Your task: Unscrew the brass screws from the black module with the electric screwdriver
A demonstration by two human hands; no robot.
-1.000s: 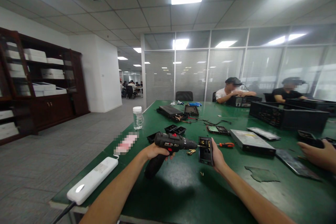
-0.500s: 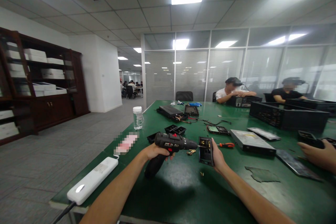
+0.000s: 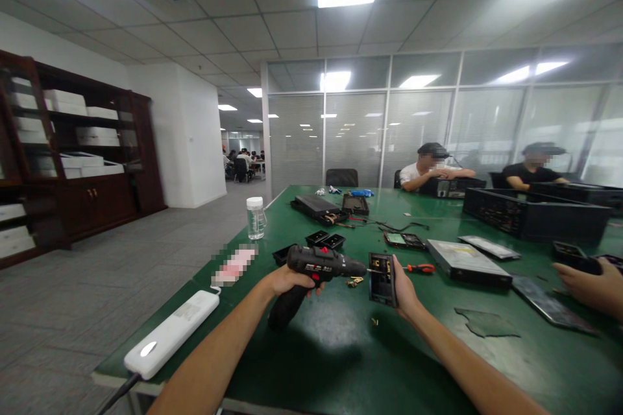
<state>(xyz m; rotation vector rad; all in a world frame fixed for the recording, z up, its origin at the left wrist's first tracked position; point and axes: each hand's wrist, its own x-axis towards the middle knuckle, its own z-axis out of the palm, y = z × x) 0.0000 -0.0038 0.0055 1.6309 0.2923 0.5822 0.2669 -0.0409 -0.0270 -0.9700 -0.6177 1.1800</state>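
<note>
My left hand [image 3: 291,280] is closed round the grip of a black cordless drill [image 3: 325,264] with red marks. The drill lies level and points right, its thin bit reaching the upper part of a black plastic housing [image 3: 382,282]. Brass-coloured pieces show inside that housing. My right hand [image 3: 403,288] grips it by its right edge, with the open side turned toward the drill; some of the fingers are hidden behind it. Small brass parts [image 3: 355,281] lie on the green table [image 3: 311,369] beneath the bit, and another brass piece [image 3: 374,322] lies closer to me.
Black plastic trays [image 3: 325,240] sit behind the drill. An orange screwdriver [image 3: 420,269], a silver drive [image 3: 468,263] and a dark computer case [image 3: 535,213] are to the right, where another person's hand [image 3: 591,282] holds something black. At left are a power strip [image 3: 172,332] and a bottle [image 3: 256,218].
Almost nothing differs. Both hands, the drill and the black housing keep practically the same position, with the bit still at the housing.
</note>
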